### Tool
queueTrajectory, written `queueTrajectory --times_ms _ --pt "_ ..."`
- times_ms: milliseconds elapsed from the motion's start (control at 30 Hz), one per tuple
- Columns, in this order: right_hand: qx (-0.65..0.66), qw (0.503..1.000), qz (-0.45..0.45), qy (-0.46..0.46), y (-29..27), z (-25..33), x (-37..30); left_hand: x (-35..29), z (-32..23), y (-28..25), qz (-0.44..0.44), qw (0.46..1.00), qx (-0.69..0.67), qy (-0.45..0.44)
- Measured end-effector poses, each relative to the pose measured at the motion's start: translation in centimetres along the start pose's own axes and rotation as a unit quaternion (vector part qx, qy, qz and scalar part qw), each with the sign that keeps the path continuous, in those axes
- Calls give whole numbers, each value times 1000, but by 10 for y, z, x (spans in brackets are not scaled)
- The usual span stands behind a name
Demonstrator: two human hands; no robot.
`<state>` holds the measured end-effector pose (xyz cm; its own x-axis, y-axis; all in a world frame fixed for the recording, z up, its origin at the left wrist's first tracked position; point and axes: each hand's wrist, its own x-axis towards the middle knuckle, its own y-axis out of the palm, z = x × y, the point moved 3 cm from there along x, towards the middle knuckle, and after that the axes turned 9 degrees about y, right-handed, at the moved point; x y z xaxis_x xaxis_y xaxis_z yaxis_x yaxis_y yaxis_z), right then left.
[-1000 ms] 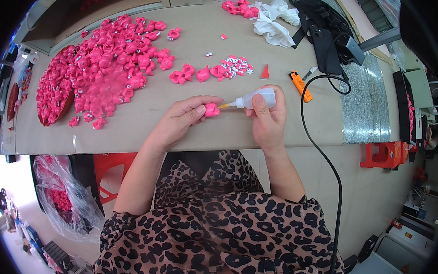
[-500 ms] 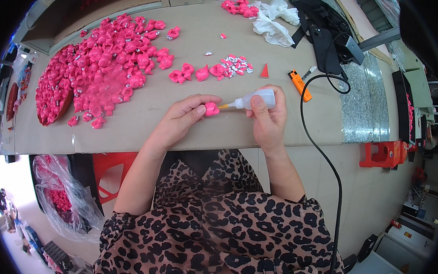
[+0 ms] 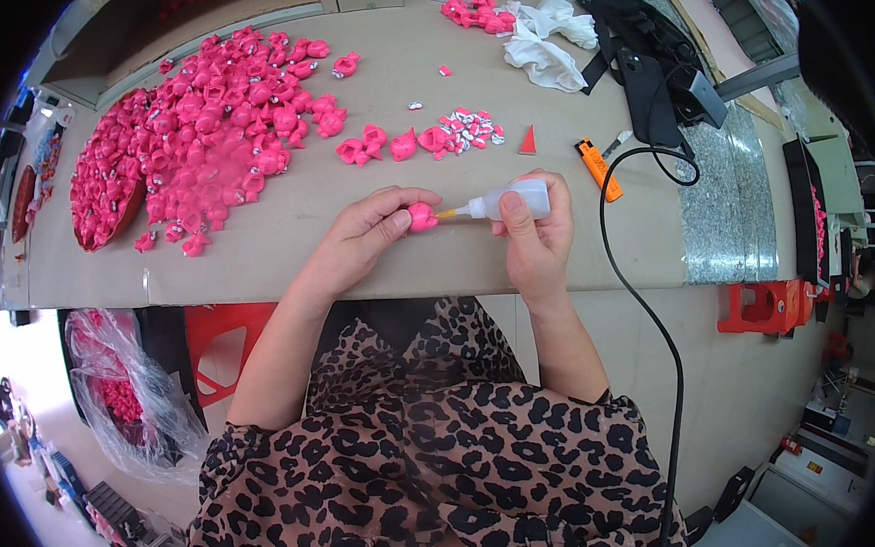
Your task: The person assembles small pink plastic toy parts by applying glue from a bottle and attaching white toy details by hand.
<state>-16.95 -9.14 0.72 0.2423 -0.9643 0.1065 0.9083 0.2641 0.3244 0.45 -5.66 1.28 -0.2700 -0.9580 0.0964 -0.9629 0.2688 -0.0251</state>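
Between the thumb and fingers of my left hand is a small pink plastic figure part. My right hand is closed round a translucent white squeeze bottle, tilted on its side. Its thin yellowish nozzle points left, with the tip at the pink part; whether it touches cannot be made out. Just beyond my hands lie a pile of small pink-and-white pieces and a few loose pink figure parts. Both hands are over the near part of the table.
A large heap of pink parts spreads at the left, partly in a basket. An orange cutter and a small red triangle lie at right. A black cable hangs over the table edge. White crumpled cloth is at the back.
Almost nothing differs. The bottle and the pink part stay together in the same place, with only a very slight shift of the view.
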Motion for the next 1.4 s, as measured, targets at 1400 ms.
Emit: queueTrajectory --times_ms 1400 --pt "0 999 -30 -34 5 1 -6 -2 8 1 -26 999 -38 10"
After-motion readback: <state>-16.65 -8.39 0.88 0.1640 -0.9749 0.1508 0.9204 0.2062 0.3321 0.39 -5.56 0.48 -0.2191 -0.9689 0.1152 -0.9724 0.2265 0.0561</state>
